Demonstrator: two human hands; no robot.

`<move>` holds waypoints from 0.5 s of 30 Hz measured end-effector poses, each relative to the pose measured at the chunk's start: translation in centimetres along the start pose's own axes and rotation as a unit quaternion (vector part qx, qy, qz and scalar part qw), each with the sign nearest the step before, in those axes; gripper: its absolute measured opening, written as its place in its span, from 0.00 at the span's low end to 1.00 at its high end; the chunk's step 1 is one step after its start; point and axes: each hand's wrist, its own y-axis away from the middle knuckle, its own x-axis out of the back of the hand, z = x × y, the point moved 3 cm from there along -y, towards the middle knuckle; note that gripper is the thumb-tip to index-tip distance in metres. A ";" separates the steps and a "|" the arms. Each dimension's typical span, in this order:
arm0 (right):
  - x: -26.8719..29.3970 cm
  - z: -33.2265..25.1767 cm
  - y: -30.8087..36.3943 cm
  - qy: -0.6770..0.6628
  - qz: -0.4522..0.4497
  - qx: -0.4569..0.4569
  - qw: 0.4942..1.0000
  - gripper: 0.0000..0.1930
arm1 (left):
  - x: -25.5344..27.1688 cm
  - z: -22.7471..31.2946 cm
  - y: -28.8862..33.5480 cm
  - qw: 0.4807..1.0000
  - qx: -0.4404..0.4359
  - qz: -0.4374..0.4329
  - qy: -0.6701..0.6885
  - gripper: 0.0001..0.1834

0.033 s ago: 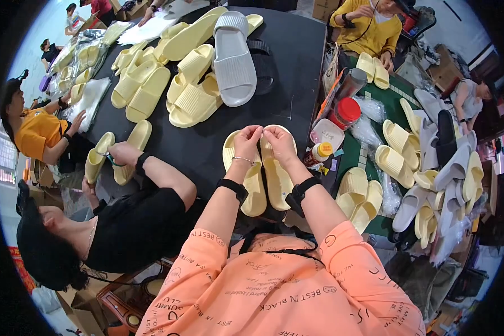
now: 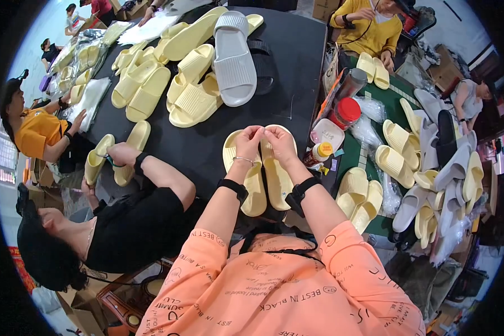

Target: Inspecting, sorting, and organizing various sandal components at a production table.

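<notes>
A pair of pale yellow slippers lies side by side on the black table in front of me: the left slipper (image 2: 255,193) and the right slipper (image 2: 276,182). My left hand (image 2: 248,144) is over the far part of the left slipper, its fingers closed in a pinch. Beside it, my right hand (image 2: 280,147) is over the right slipper, fingers pinched as well. The fingertips of both hands meet or nearly meet between the slippers' far ends. Whatever they hold, if anything, is too small to make out. My hands hide the slippers' straps.
Yellow slippers (image 2: 196,103), a large grey slipper (image 2: 235,67) and a black slipper (image 2: 265,84) lie farther off. Right stand a red-lidded jar (image 2: 347,110) and a yellow-capped bottle (image 2: 318,154). A co-worker in black (image 2: 134,224) handles slippers close on my left.
My hands and the slippers stay almost in place; the fingers shift only slightly. The co-worker on the left moves a little.
</notes>
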 end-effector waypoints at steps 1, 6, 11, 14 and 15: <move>0.1 0.2 0.0 -0.020 0.009 -0.015 1.000 0.05 | -0.1 0.0 0.1 1.000 0.000 0.000 0.000 0.07; 0.1 0.5 -0.2 0.029 -0.002 -0.016 0.999 0.06 | 0.0 -0.2 0.3 0.999 -0.017 0.021 -0.028 0.08; -0.2 -1.0 0.6 0.052 0.036 0.011 0.998 0.06 | 0.9 -0.5 -0.2 0.997 0.023 0.006 0.079 0.12; -0.2 -4.0 3.2 0.258 0.118 0.300 0.911 0.06 | 1.7 -0.3 -1.0 0.993 0.021 0.027 0.111 0.15; 0.1 -4.6 4.8 0.361 0.089 0.303 0.878 0.07 | 2.2 -0.3 -1.1 0.987 0.021 0.053 0.150 0.16</move>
